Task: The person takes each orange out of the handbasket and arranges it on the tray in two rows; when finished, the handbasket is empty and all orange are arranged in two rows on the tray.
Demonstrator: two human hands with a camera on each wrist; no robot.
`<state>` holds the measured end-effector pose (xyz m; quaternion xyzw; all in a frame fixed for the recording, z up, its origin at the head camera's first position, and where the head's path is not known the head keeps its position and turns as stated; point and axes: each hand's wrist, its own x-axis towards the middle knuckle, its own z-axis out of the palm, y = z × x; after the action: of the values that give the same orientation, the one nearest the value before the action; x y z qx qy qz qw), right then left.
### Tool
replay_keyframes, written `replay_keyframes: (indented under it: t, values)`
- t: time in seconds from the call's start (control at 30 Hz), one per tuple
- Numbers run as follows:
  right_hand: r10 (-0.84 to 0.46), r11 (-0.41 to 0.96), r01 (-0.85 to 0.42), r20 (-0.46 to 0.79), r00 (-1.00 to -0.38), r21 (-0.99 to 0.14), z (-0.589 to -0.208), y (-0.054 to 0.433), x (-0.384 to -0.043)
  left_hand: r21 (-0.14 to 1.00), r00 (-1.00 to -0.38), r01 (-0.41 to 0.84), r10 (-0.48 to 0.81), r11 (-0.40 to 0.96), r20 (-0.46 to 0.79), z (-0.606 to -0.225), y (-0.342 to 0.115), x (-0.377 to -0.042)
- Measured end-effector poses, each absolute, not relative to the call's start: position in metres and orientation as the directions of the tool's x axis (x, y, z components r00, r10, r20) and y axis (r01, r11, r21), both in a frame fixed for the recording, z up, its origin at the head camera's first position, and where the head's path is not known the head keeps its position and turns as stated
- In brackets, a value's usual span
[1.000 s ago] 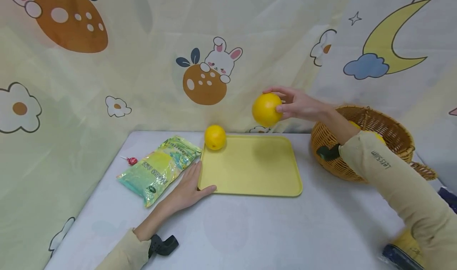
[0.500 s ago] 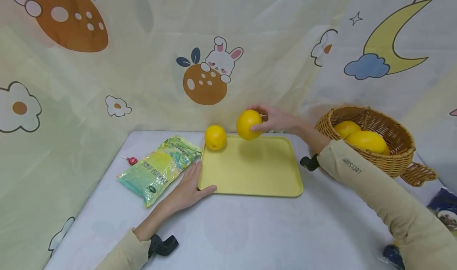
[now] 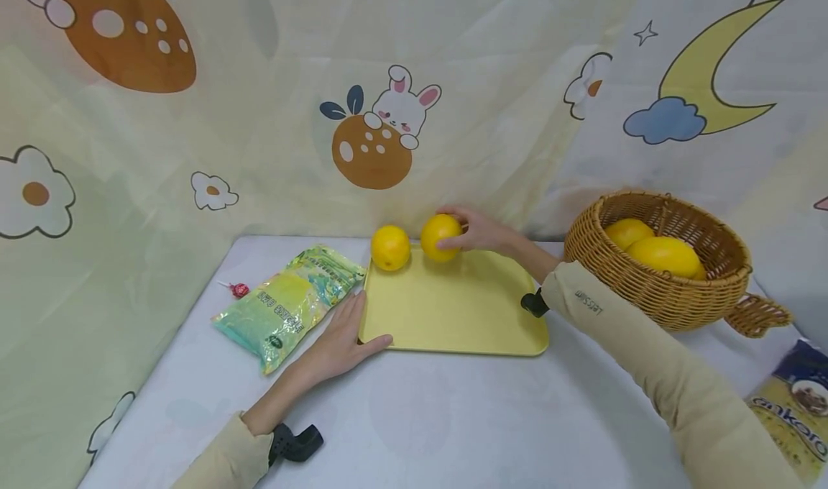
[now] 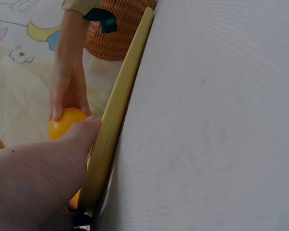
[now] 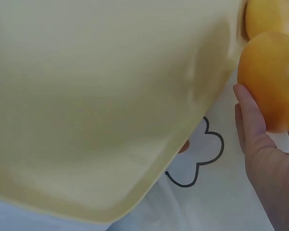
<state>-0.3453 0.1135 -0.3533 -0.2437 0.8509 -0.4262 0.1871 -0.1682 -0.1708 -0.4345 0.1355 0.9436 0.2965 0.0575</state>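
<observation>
In the head view, a pale yellow tray [image 3: 462, 309] lies on the table. One orange [image 3: 390, 249] sits in its back left corner. My right hand [image 3: 480, 231] grips a second orange [image 3: 438, 241] at the tray's back edge, just right of the first. In the right wrist view the thumb and fingers hold that orange [image 5: 272, 82] from its side; whether it touches the tray is unclear. My left hand [image 3: 339, 339] rests at the tray's front left corner, its fingers straight along the left side and its thumb [image 4: 84, 131] against the front rim.
A wicker basket [image 3: 601, 273] with yellow fruit [image 3: 666, 255] stands at the back right. Left of the tray lie a green-yellow packet [image 3: 284, 309] and a red lollipop [image 3: 239, 290]. Another printed packet [image 3: 792, 410] is at the right edge. A patterned cloth hangs behind.
My right hand has carried its orange left and down, from above the tray's right half to beside the first orange. The left hand, tray and first orange have stayed in place.
</observation>
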Motion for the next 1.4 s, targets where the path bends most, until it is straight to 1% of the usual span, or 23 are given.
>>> replay_keyframes:
  t: [0.27, 0.57, 0.8, 0.93, 1.2, 1.3, 1.4]
  values:
    - [-0.561, 0.555, -0.229, -0.157, -0.813, -0.799, -0.364, 0.104, -0.347, 0.584, -0.958, 0.22, 0.287, 0.782, -0.023, -0.436, -0.17, -0.168]
    - [-0.547, 0.586, -0.241, -0.159, -0.822, -0.773, -0.372, 0.096, -0.344, 0.576, -0.957, 0.23, 0.29, 0.785, -0.014, -0.437, -0.169, -0.167]
    - [-0.545, 0.546, -0.217, -0.145, -0.826, -0.809, -0.372, 0.093, -0.342, 0.572, -0.956, 0.24, 0.295, 0.784, -0.002, -0.435, -0.17, -0.167]
    - [-0.543, 0.538, -0.225, -0.13, -0.829, -0.812, -0.372, 0.092, -0.341, 0.572, -0.956, 0.235, 0.293, 0.786, -0.009, -0.435, -0.17, -0.166]
    - [-0.512, 0.58, -0.259, -0.098, -0.853, -0.773, -0.365, 0.097, -0.332, 0.574, -0.958, 0.222, 0.286, 0.788, -0.022, -0.435, -0.17, -0.166]
    - [-0.499, 0.592, -0.294, -0.056, -0.865, -0.75, -0.358, 0.106, -0.324, 0.572, -0.959, 0.218, 0.283, 0.791, -0.026, -0.435, -0.171, -0.166]
    - [-0.503, 0.598, -0.358, 0.011, -0.864, -0.717, -0.352, 0.12, -0.313, 0.57, -0.959, 0.22, 0.281, 0.792, -0.021, -0.436, -0.172, -0.167]
